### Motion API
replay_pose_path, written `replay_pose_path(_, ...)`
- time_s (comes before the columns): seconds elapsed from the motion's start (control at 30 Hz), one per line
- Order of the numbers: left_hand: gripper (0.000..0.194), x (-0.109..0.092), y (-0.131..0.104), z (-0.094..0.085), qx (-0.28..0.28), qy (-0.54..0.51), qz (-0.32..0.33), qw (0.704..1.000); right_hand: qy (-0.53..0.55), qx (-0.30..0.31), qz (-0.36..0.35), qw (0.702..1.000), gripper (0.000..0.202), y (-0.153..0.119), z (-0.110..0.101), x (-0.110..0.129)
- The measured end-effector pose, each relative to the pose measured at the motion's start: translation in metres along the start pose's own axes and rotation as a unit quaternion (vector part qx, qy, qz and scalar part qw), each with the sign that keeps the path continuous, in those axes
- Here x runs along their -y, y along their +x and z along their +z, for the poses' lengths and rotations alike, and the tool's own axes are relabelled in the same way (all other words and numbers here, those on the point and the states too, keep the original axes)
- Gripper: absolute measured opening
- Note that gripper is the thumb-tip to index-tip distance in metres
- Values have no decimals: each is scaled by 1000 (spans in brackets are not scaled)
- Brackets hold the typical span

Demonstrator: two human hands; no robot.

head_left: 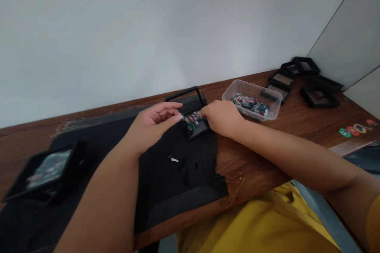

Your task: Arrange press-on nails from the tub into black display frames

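Left hand (157, 123) half open, fingers curled, thumb and fingertips apart, at left edge of small nail pieces (192, 119) lying in open black case (198, 129) on black mat (160, 174). Right hand (222, 118) mostly closed, fingertips at case's right side; grasp unclear.

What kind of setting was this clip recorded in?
Probably a small craft or packing workstation: a wooden table against a plain wall, a clear plastic tub of small colored pieces, and several black frame-like boxes.

Both hands (221, 118) reach forward, fingers bent.
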State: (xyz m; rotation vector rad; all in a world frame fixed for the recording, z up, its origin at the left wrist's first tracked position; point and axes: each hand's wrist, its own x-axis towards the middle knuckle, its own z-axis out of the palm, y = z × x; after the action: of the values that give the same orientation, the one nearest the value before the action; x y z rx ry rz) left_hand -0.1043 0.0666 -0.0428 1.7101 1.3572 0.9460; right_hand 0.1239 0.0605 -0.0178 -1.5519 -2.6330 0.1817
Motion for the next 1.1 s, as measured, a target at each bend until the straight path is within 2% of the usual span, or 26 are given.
replay_pose_path(0.13, 45, 3, 0, 7, -9, 7, 3, 1000, -3, -7, 15, 1000, 32, 0, -1, 0)
replay_pose_path(0.2, 39, 4, 0, 12, -35, 17, 18, 999, 0, -21, 26, 999, 31, -1, -3, 0)
replay_pose_path(0.3, 27, 3, -1, 20, -104, 53, 74, 990, 7, -57, 37, 998, 28, -1, -3, 0)
replay_pose_path(0.4, 19, 0, -3, 28, -134, 80, 127, 980, 13, -79, 40, 996, 25, -1, -2, -1)
replay_pose_path(0.5, 15, -4, -4, 37, -115, 89, 169, 975, 16, -81, 41, 996, 23, 0, -2, -2)
replay_pose_path(0.63, 14, -4, -3, 46, -62, 109, 210, 970, 16, -91, 43, 995, 22, 0, -4, -4)
replay_pose_path(0.93, 15, -2, -3, 51, 25, 250, 232, 940, 19, -91, 40, 995, 23, 2, -3, -5)
replay_pose_path(1.1, 18, -5, -6, 47, 52, 245, 222, 942, 22, -80, 37, 996, 25, 2, -4, -4)
